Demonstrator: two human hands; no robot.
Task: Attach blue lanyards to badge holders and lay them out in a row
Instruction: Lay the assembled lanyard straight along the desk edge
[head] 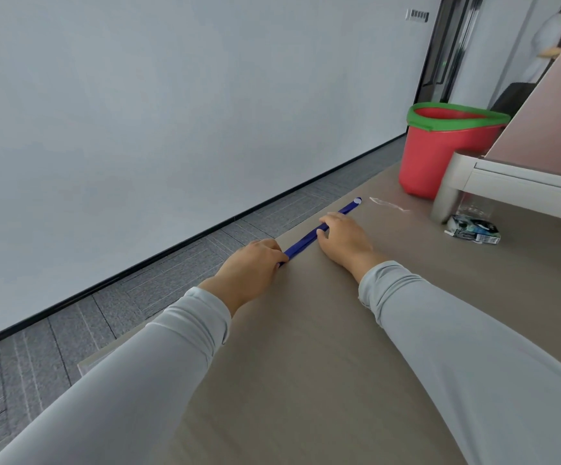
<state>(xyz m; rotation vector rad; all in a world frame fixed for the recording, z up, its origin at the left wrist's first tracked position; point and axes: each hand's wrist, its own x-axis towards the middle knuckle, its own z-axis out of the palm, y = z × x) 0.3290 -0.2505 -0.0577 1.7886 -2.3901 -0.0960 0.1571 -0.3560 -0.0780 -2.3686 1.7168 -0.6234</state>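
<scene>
A blue lanyard (pixel 306 239) lies stretched along the left edge of the brown table (pixel 306 364), its far end carrying a small white clip (pixel 357 201). My left hand (pixel 250 266) grips the lanyard's near end with curled fingers. My right hand (pixel 344 238) rests on the strap's middle, fingers bent down over it. A clear badge holder (pixel 388 205) lies flat just right of the clip, apart from the lanyard as far as I can tell.
A red bucket with a green rim (pixel 440 152) stands at the table's far end. A grey shelf leg (pixel 445 193) and a small printed packet (pixel 473 228) sit at the right. Grey carpet floor (pixel 71 330) lies beyond the left edge. A person stands far right.
</scene>
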